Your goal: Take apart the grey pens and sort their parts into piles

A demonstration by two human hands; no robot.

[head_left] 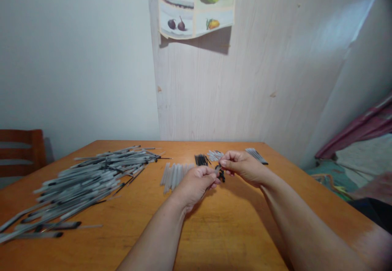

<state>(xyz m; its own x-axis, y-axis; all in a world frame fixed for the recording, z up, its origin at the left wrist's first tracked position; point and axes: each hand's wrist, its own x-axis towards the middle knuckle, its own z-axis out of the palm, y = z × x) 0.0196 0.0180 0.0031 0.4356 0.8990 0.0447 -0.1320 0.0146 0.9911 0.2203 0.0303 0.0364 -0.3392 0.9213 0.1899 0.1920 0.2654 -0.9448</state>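
Hands: left hand [196, 183] | right hand [241, 165] pinch small black part [220, 173]; table [232, 230]

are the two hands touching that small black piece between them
Touching. The head view shows the fingertips of the left hand and right hand both pinching the small black piece.

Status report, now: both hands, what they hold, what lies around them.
Left hand and right hand together, pinching a small black piece above the table. Clear tubes just beyond left hand. Big pen pile far left. Nothing between the hands.
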